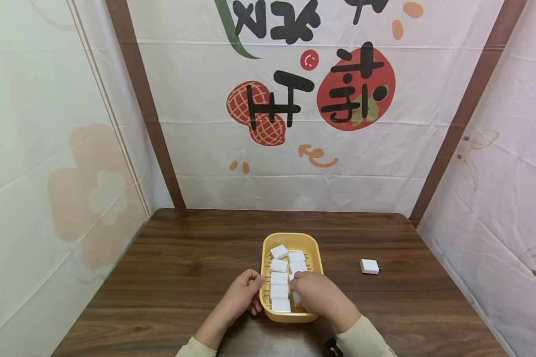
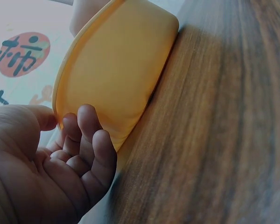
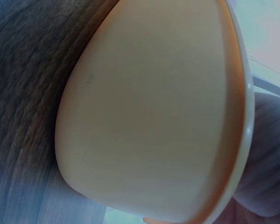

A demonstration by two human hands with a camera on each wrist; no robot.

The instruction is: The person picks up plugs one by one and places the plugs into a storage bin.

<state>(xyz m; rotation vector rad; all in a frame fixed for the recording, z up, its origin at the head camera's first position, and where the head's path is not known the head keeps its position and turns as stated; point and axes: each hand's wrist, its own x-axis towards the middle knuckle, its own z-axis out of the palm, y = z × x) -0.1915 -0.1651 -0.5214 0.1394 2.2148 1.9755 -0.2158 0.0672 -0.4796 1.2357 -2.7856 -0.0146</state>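
A yellow plastic basket (image 1: 295, 317) holds two columns of white charger plugs (image 1: 279, 291), their metal prongs showing along the left column. At the basket's left side, my left hand (image 1: 243, 290) pinches the rim between thumb and fingers; the left wrist view shows the fingertips against the outer wall (image 2: 116, 60). My right hand (image 1: 317, 295) reaches over the right rim into the basket, its fingers on a white charger plug (image 1: 297, 299) in the right column. Its fingertips are partly hidden. In the right wrist view, the basket wall (image 3: 144, 116) covers most of the right hand's work.
One more white charger plug (image 1: 369, 267) lies on the brown wooden table (image 1: 196, 248), right of the basket, prongs pointing right. Printed cloth (image 1: 295, 193) hangs behind and at both sides of the table. A small black object (image 1: 333, 347) is beside the right sleeve.
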